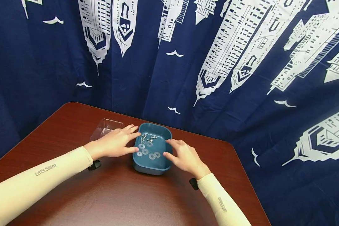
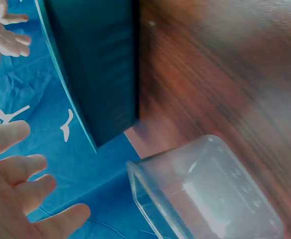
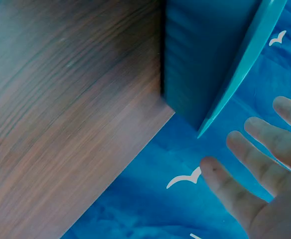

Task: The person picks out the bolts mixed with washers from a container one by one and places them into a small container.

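A blue rectangular bin (image 1: pixel 151 171) stands on the table, with several flat washers (image 1: pixel 145 151) and a few metal screws (image 1: pixel 150 140) lying inside it. At the bin's left side is my left hand (image 1: pixel 115 142), fingers spread, thumb and fingertips overlapping the rim in the head view. My right hand (image 1: pixel 186 157) hovers by the right side, its fingers loosely extended toward the rim. Neither hand holds anything. In the wrist views the bin's outer walls (image 2: pixel 93 74) (image 3: pixel 205 59) show, with the fingers apart from them.
Behind my left hand sits a clear plastic box (image 1: pixel 105 127), partly hidden by that hand. The brown wooden table (image 1: pixel 107 194) ends just beyond the bin. A dark blue curtain (image 1: pixel 147 78) with white building prints hangs behind it.
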Action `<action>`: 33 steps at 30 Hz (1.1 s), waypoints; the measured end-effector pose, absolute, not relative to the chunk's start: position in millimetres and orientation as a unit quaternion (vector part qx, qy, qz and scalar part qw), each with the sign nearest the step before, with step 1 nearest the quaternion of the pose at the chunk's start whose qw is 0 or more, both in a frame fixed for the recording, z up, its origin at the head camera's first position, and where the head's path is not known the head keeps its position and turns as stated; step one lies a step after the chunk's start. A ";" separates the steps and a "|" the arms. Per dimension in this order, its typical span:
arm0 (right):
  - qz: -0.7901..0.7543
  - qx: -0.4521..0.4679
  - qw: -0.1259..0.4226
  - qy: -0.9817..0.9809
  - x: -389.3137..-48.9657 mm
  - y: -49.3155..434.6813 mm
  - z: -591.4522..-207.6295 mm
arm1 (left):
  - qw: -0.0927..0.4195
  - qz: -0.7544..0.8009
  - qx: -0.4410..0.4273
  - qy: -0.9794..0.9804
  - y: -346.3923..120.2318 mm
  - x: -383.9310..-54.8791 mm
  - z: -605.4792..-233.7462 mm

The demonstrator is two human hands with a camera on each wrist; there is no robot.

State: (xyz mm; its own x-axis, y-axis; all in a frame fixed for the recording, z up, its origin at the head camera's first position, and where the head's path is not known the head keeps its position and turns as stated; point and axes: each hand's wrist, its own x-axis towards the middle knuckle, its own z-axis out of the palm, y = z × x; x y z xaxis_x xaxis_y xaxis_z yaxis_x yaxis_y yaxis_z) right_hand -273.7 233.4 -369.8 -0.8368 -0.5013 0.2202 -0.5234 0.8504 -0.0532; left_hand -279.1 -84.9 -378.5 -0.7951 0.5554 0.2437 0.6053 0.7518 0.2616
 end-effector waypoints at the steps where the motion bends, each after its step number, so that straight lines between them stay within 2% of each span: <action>1: 0.058 0.268 0.110 -0.955 -275.0 232.3 -369.3 | 0.082 -0.166 -0.308 -0.933 -83.0 -280.7 -377.1; 5: 0.079 0.260 0.136 -0.953 -281.3 228.6 -368.8 | 0.080 -0.168 -0.285 -0.940 -74.0 -287.7 -373.1; 14: 0.203 0.224 0.118 -0.946 -300.6 221.4 -367.6 | 0.042 -0.163 -0.266 -0.949 -55.9 -305.2 -374.1; 24: 0.298 0.204 0.105 -0.927 -315.6 208.6 -365.5 | 0.071 -0.206 -0.261 -0.940 -38.8 -319.6 -390.4; 33: 0.326 0.205 0.113 -0.916 -325.8 200.4 -360.2 | 0.061 -0.201 -0.255 -0.944 -34.6 -323.0 -399.0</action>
